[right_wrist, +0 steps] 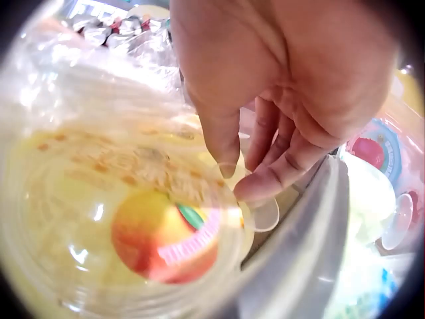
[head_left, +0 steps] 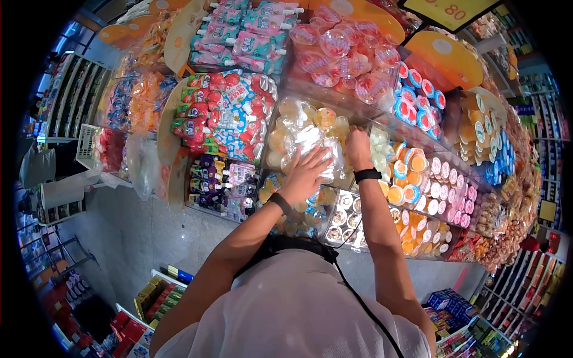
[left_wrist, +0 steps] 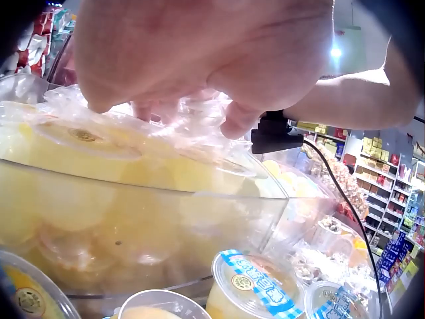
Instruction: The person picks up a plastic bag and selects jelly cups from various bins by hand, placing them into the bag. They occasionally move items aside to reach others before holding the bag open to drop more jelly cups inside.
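Yellow jelly cups (head_left: 286,140) and clear plastic wrapping (head_left: 307,140) fill a clear-walled compartment. Spread over the wrapping, the left hand (head_left: 307,176) rests with its fingers extended; in the left wrist view this hand (left_wrist: 206,60) lies above the cup lids. The right hand (head_left: 359,149) reaches down at the compartment's right side. Close up in the right wrist view, the right hand (right_wrist: 285,86) has its fingers bent and pinches the clear edge of a cup between thumb and fingertips, beside a cup with a peach picture (right_wrist: 166,236).
Pouches (head_left: 227,113) lie to the left, pink-lidded cups (head_left: 346,53) behind. White jelly cups (head_left: 379,146) and orange ones (head_left: 409,173) stand to the right. Blue-labelled cups (left_wrist: 259,282) are in front of the compartment wall (left_wrist: 133,212). A price sign (head_left: 447,12) stands at the top.
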A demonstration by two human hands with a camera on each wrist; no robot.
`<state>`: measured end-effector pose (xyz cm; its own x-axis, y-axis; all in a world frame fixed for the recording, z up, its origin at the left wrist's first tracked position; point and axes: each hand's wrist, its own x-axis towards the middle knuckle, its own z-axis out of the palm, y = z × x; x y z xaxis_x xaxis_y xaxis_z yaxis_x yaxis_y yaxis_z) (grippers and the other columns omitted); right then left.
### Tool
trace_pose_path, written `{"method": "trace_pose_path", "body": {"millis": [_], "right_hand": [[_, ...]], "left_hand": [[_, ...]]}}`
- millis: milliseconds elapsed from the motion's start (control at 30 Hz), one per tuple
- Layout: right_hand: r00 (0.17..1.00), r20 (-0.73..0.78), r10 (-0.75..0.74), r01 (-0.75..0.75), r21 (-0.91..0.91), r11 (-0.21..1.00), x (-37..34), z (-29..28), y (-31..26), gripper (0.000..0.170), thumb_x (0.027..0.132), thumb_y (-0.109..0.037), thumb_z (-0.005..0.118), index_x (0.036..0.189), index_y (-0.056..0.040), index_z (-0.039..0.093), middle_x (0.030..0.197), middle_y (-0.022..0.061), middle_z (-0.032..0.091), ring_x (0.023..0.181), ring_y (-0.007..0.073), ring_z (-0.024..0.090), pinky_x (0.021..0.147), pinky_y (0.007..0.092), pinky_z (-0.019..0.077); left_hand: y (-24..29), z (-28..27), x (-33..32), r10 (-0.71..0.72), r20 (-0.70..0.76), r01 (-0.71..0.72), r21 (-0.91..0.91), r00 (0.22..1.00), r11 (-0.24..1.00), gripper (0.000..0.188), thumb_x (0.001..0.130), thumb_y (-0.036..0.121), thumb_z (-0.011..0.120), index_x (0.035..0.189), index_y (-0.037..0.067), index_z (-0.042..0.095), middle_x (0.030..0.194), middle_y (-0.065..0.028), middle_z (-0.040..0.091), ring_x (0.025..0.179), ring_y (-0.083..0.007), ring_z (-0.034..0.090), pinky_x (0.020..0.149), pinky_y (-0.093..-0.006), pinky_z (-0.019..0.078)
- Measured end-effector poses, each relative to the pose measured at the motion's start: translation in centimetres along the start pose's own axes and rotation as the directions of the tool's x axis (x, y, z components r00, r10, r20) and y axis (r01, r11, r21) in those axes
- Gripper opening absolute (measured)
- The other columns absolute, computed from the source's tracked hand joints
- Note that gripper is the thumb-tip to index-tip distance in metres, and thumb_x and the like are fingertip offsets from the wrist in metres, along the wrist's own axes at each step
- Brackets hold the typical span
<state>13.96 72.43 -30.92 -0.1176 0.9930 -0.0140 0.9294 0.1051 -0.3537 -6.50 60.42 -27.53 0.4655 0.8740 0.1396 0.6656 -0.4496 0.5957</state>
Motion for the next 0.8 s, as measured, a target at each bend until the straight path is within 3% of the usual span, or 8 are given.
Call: {"method": "trace_pose_path", "body": {"millis": [67, 167, 400, 467, 600, 700, 733, 800], "right_hand": [[0.986, -0.167, 0.006, 0.008, 0.082, 0.997, 0.2, -0.4, -0.5, 0.031, 0.076, -0.004, 0.066, 0.104, 0.0059, 0.063, 0.106, 0.0269, 0.064, 0.099, 0.0436, 0.063, 0.084, 0.0499, 0.0520], [0.967, -0.254, -0.036, 0.072, 0.131, 0.989, 0.7, -0.6, -1.5, 0.037, 0.078, -0.010, 0.070, 0.111, 0.0046, 0.062, 0.112, 0.0258, 0.063, 0.100, 0.0427, 0.064, 0.085, 0.0488, 0.0522], [0.979, -0.192, 0.066, -0.021, 0.223, 0.975, 1.5, -0.1, -1.8, 0.041, 0.077, -0.017, 0.076, 0.111, 0.0033, 0.065, 0.117, 0.0219, 0.064, 0.100, 0.0413, 0.064, 0.089, 0.0459, 0.0528], [0.954, -0.296, 0.044, 0.018, 0.203, 0.979, 1.2, -0.5, -1.5, 0.036, 0.074, -0.017, 0.079, 0.101, 0.0035, 0.067, 0.110, 0.0204, 0.065, 0.096, 0.0396, 0.065, 0.086, 0.0450, 0.0533], [0.924, -0.367, 0.107, -0.001, 0.277, 0.961, -0.9, -2.7, -1.7, 0.035, 0.070, -0.016, 0.081, 0.096, 0.0025, 0.065, 0.102, 0.0195, 0.065, 0.092, 0.0383, 0.065, 0.081, 0.0446, 0.0534], [0.861, -0.487, 0.148, 0.037, 0.351, 0.936, -3.0, -4.3, -1.7, 0.032, 0.071, -0.005, 0.078, 0.095, 0.0029, 0.058, 0.089, 0.0129, 0.059, 0.068, 0.0229, 0.064, 0.062, 0.0335, 0.0511], [0.859, -0.489, 0.152, 0.033, 0.349, 0.937, -3.9, -5.2, -2.4, 0.032, 0.071, -0.005, 0.078, 0.095, 0.0029, 0.058, 0.089, 0.0129, 0.059, 0.068, 0.0229, 0.064, 0.062, 0.0335, 0.0511], [0.878, -0.426, 0.219, 0.056, 0.546, 0.836, -5.7, -7.4, -4.6, 0.034, 0.071, -0.006, 0.076, 0.098, 0.0017, 0.057, 0.091, 0.0140, 0.056, 0.071, 0.0269, 0.061, 0.064, 0.0374, 0.0509]], "left_hand": [[0.3, -0.1, 0.0, -0.017, 0.012, 0.017, 0.007, 1.000, 1.000, 0.066, 0.087, 0.014, 0.065, 0.150, 0.020, 0.044, 0.160, -0.0045, 0.033, 0.149, -0.0289, 0.027, 0.121, -0.0591, 0.0091], [0.2, 0.0, 0.0, -0.013, 0.012, 0.012, 0.016, 1.000, 1.000, 0.067, 0.087, 0.014, 0.065, 0.150, 0.020, 0.044, 0.160, -0.0048, 0.033, 0.149, -0.0293, 0.027, 0.121, -0.0593, 0.0090], [0.1, 0.0, 0.0, 0.000, 0.026, 0.000, 0.015, 1.000, 1.000, 0.068, 0.086, 0.014, 0.066, 0.150, 0.020, 0.044, 0.160, -0.0052, 0.033, 0.149, -0.0290, 0.027, 0.121, -0.0594, 0.0087], [0.1, 0.0, 0.1, 0.003, 0.007, -0.003, 0.002, 1.000, 1.000, 0.067, 0.085, 0.014, 0.066, 0.149, 0.020, 0.045, 0.159, -0.0052, 0.034, 0.149, -0.0287, 0.027, 0.121, -0.0590, 0.0085], [0.3, -0.2, 0.2, 0.001, 0.017, -0.001, 0.002, 1.000, 1.000, 0.067, 0.085, 0.014, 0.066, 0.149, 0.019, 0.045, 0.159, -0.0054, 0.034, 0.148, -0.0289, 0.028, 0.121, -0.0582, 0.0077], [0.2, -0.3, 0.4, -0.006, 0.008, 0.006, -0.023, 1.000, 1.000, 0.066, 0.085, 0.012, 0.066, 0.148, 0.018, 0.047, 0.156, -0.0073, 0.038, 0.147, -0.0288, 0.030, 0.121, -0.0578, 0.0092], [0.0, -0.4, 0.4, -0.027, 0.014, 0.028, -0.047, 1.000, 0.999, 0.065, 0.085, 0.011, 0.065, 0.147, 0.016, 0.046, 0.155, -0.0104, 0.038, 0.145, -0.0313, 0.032, 0.121, -0.0567, 0.0136], [0.3, -0.2, 0.6, -0.041, 0.028, 0.043, -0.075, 0.999, 0.996, 0.064, 0.086, 0.010, 0.065, 0.147, 0.014, 0.046, 0.154, -0.0134, 0.038, 0.143, -0.0337, 0.034, 0.120, -0.0555, 0.0180]]}}
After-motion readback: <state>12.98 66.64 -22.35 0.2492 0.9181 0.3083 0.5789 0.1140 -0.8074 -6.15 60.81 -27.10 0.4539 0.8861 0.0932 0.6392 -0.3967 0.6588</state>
